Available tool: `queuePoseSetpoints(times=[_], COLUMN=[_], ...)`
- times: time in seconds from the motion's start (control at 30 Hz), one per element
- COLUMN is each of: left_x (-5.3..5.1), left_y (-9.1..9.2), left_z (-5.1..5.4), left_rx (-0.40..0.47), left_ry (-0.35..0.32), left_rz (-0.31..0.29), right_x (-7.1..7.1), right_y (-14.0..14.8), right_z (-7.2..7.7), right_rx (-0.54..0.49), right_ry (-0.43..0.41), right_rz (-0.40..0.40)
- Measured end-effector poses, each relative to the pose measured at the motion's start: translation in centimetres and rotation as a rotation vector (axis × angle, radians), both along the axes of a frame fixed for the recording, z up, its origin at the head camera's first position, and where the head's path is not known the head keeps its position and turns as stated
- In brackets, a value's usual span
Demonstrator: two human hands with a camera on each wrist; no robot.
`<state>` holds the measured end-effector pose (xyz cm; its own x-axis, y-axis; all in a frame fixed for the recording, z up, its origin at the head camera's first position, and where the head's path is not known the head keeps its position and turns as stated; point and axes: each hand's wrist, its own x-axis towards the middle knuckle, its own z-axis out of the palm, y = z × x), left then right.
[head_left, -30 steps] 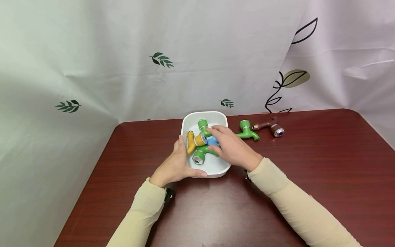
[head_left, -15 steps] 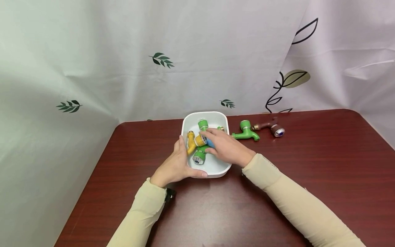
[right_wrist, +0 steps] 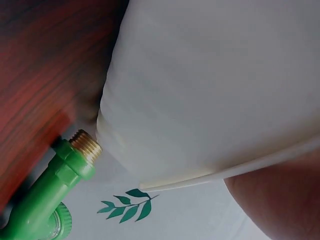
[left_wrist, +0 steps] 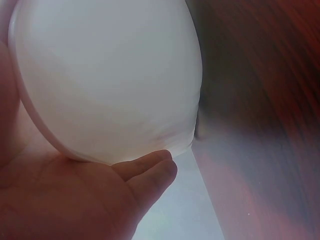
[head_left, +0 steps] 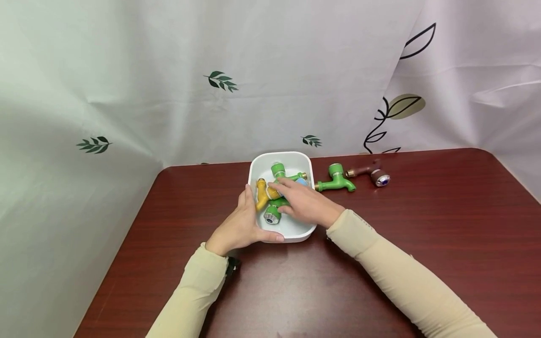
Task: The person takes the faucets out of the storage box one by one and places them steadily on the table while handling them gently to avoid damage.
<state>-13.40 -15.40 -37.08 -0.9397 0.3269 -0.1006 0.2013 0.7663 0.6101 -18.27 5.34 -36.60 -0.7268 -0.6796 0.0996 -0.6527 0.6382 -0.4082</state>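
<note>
1. Change over the last second: my right hand has slid left across the white tray, so its fingertips are now at the yellow tap.
2. The blue tap was showing left of my palm; now just a bit pokes out past my knuckles. The brass end of the far green tap has come into sight too. My guess is I'm sorting through the pile, and the yellow one is now getting the attention.
3. Left hand hasn't budged: fingers straight along the tray's outside wall, thumb by the near rim. Hands are apart. Can't tell if my right fingers are pinching anything, since the undersides are hidden.
4. Yellow, blue, far green and near green tap all sit in the tray; another green tap and a maroon tap lie right of it on the table.
5. Only the left wrist cam shows my fingertips against the tray's outside. The right one gets the loose green tap's brass thread close up, but none of the tray's contents.
</note>
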Motion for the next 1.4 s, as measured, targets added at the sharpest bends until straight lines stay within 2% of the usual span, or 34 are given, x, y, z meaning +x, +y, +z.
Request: queuePoseSetpoints(times=[0.23,0.53,0.9,1.17,1.4], left_x=[-0.02,-0.04,0.01,-0.07,-0.08], left_y=[-0.12,0.05,-0.03,0.02,-0.02], left_z=[-0.15,0.02,-0.14,-0.16,-0.15], left_rx=[-0.009,-0.001,-0.002,-0.005,0.004], left_ry=[0.001,-0.003,-0.008,-0.005,-0.010], left_rz=[0.006,0.010,0.015,0.017,0.017], right_x=[-0.03,-0.04,0.31,0.36,0.44], right_y=[-0.20,-0.58,-0.62,-0.75,-0.46], right_z=[-0.31,-0.40,-0.29,-0.36,-0.19], right_rx=[-0.019,-0.107,-0.146,-0.168,-0.189], right_ry=[0.037,0.081,0.114,0.124,0.135], right_rz=[0.021,0.007,0.015,-0.018,-0.001])
